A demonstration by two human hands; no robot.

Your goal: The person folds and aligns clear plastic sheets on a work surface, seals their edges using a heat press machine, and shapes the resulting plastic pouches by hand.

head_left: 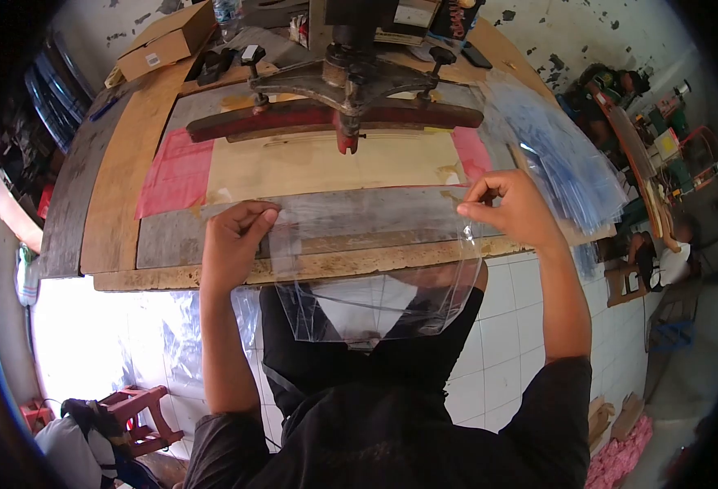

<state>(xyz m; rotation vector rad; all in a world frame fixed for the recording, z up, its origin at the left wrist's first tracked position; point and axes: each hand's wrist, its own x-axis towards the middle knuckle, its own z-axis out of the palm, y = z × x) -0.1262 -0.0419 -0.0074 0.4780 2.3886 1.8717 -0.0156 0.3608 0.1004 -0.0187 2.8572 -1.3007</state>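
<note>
Nearest is the dark shirt (pixel 383 440) of the person seated at the bench, with a red stool (pixel 143 416) on the white-tiled floor (pixel 502 326) at the left. A clear plastic piece (pixel 375 306) hangs between the two hands, its lower part over the lap and its upper part in front of the near edge of the wooden bench (pixel 171 279). The left hand (pixel 233 244) has its thumb and forefinger pinched together on the upper left corner of the plastic; the right hand (pixel 520 216) grips the upper right corner the same way, so the top edge stretches between them. Beyond the plastic, a cream sheet (pixel 318 167) lies across a grey board, with a red panel at its left end (pixel 176 175) and another at its right. To the right of it, a loose stack of clear bluish sheets (pixel 571 163) spreads to the bench's side. Farther, a dark red press bar (pixel 269 124) is raised above the cream sheet beneath a metal bracket (pixel 302 80). At the far left stands a cardboard box (pixel 163 45); at the far right, a dark phone (pixel 476 55) lies on the bench. Well off to the right, a person in a white top (pixel 673 265) sits low.
</note>
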